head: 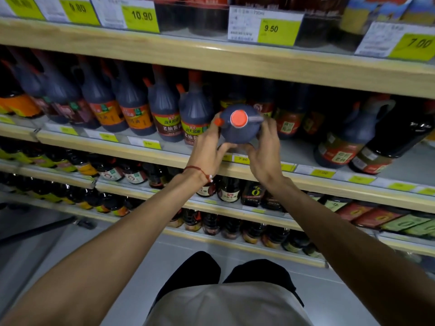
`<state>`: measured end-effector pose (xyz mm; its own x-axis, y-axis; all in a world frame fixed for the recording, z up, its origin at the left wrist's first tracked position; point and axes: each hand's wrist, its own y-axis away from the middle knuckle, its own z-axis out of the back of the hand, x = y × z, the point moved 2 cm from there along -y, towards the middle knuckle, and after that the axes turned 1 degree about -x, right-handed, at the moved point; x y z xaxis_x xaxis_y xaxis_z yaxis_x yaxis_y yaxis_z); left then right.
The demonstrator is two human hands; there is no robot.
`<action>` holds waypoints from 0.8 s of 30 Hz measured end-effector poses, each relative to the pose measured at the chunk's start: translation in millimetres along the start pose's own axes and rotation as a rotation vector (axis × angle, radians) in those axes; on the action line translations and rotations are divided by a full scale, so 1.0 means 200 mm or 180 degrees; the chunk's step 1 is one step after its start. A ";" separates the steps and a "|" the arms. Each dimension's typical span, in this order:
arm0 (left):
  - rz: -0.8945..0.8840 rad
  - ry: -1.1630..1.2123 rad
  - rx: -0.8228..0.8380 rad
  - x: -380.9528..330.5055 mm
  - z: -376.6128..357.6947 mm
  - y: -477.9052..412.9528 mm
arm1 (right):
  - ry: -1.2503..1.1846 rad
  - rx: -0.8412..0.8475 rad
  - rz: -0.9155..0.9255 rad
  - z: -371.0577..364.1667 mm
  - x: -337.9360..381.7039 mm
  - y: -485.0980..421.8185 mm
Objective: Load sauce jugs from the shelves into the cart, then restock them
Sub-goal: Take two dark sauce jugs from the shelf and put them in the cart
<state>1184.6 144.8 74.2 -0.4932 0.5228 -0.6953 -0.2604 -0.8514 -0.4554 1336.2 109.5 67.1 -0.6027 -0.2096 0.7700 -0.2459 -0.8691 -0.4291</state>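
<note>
A dark sauce jug (pixel 237 131) with an orange-red cap is tipped toward me over the front edge of the middle shelf (pixel 306 182). My left hand (pixel 207 151) grips its left side and my right hand (pixel 264 149) grips its right side, thumbs under its body. A row of like jugs (pixel 164 109) with red and green labels stands on the same shelf to the left. More dark jugs (pixel 341 142) stand to the right. A bare stretch of shelf lies behind the held jug.
Price tags line the shelf edges (pixel 141 17). Lower shelves hold smaller sauce bottles (pixel 228 189) and flat packets (pixel 376 215). A dark bar (pixel 42 228) crosses the grey floor at the lower left. My legs stand close to the shelving.
</note>
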 end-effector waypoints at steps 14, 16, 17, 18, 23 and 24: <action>0.0013 -0.0535 -0.0364 0.10 -0.09 -0.06 | 0.0055 0.0333 -0.0365 -0.15 -0.22 -0.18; 0.0037 -0.0510 -0.0523 0.12 -0.08 -0.06 | -0.0090 0.0372 -0.0394 -0.16 -0.24 -0.19; 0.0076 -0.0501 -0.0605 0.12 -0.08 -0.06 | -0.0150 0.0384 -0.0387 -0.17 -0.26 -0.20; 0.0132 -0.0459 -0.0687 0.13 -0.09 -0.06 | -0.0196 0.0387 -0.0388 -0.17 -0.27 -0.20; 0.0514 0.0046 -0.0967 0.15 -0.13 -0.08 | -0.0140 0.0270 -0.0535 -0.16 -0.22 -0.20; 0.0599 0.0165 -0.0981 0.16 -0.13 -0.08 | -0.0066 0.0270 -0.0556 -0.17 -0.22 -0.20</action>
<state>1195.8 176.7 45.4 -0.4639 0.3663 -0.8066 0.0972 -0.8839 -0.4574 1346.9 167.9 35.0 -0.5406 -0.0607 0.8391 -0.2801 -0.9275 -0.2475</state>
